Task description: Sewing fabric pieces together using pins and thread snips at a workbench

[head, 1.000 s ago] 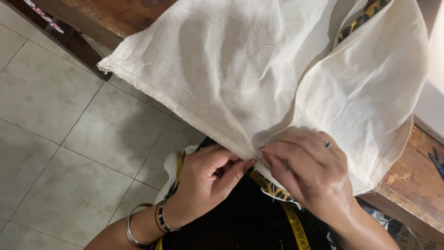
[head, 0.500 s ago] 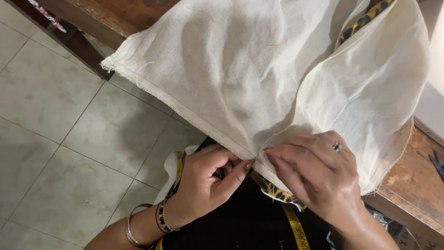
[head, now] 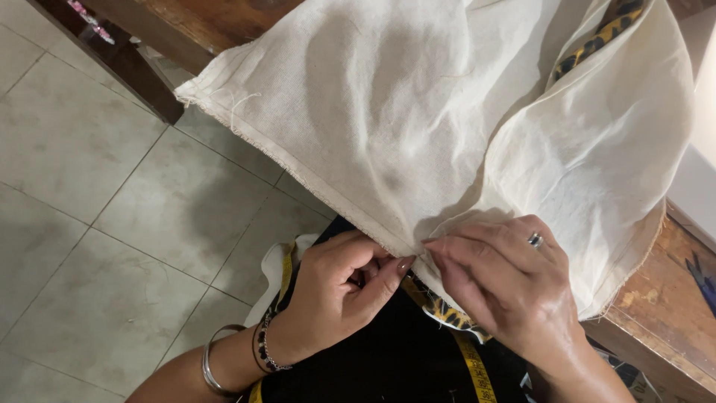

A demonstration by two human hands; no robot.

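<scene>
1. Tiled floor (head: 97,224), pale grey, filling the view from 7 to 10 o'clock.
2. Cream cloth (head: 388,119), spread wide over the wooden bench (head: 656,298) from 11 through 3 o'clock, its raw frayed edge running on a slant from 10 o'clock down toward the centre; hanging partly off the bench edge above the lap. Probably light, soft and limp, creasing easily, with no stiffness to hold a fold unaided; loose weave at the edge likely to fray if tugged. Best taken at the hem with fingertips close together, near the fold, not in the slack middle.
3. Black garment (head: 388,358) across the lap at 6 o'clock.
4. Right hand (head: 507,291) at 5 o'clock, fingers pressed down on the cloth's edge, grip closed on the hem where two layers meet.
5. Left hand (head: 339,287) just left of centre, at 6 to 7 o'clock, thumb and forefinger pinched together on the same cloth edge, touching the right fingertips.
6. Yellow measuring tape (head: 473,366) trailing down at 5 o'clock, under the right wrist.
7. Leopard-print fabric (head: 597,37) peeking out at 1 o'clock, and again beneath the right hand.
8. Bangles (head: 212,366) and a beaded bracelet (head: 262,347) on the left wrist at 7 o'clock.
9. Ring (head: 535,240) on the right hand.
</scene>
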